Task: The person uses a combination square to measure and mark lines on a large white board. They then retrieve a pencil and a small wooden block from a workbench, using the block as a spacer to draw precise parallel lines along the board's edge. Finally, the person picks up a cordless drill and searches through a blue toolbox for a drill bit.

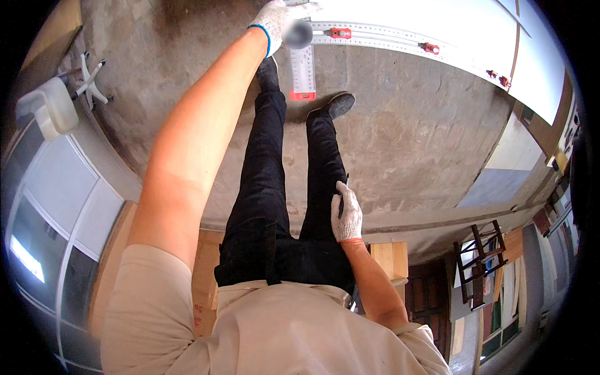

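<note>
My left hand (276,22), in a white knit glove with a blue cuff, grips the head of a clear T-square ruler (303,70) at the edge of a white board (398,11). A blurred grey patch hides its thumb side. The ruler's red-tipped crosspiece hangs past the board's edge, while its long blade, with red sliders (341,33), runs right along that edge. My right hand (348,213), gloved with an orange cuff, is lowered beside my right thigh. A dark pen-like tool (341,206) is held in its fingers, tip pointing away from me.
Bare concrete floor (412,126) lies under my feet. A white swivel-chair base (91,79) and a translucent plastic jug (58,108) are at the left. Flat panels (497,185) rest at the right, near a dark wooden stool (478,262). Behind me are a cardboard box (206,262) and a wooden block (389,260).
</note>
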